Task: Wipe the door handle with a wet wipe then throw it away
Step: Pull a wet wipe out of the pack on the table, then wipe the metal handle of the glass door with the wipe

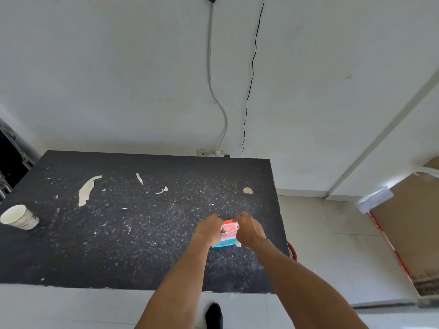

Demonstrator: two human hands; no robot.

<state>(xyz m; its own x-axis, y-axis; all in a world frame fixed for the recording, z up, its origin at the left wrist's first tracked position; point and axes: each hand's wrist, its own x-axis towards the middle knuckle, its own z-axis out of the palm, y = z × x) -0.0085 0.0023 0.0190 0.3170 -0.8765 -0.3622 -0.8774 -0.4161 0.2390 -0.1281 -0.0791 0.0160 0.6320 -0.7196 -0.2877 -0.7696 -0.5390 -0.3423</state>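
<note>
Both hands flank the red, white and teal wet-wipe pack (pixel 228 233) on the black speckled worktop (pixel 118 233): left hand (pixel 207 230) and right hand (pixel 249 230) each grasp a side, long axis running away from the person.

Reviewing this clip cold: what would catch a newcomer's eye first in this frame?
Probably the bright red, white and blue wipes pack near the right side of the black table, with the left hand and right hand closed around its two sides. Next, the white paper cup tipped over at the table's far left edge, and pale patches where the tabletop is chipped.
</note>
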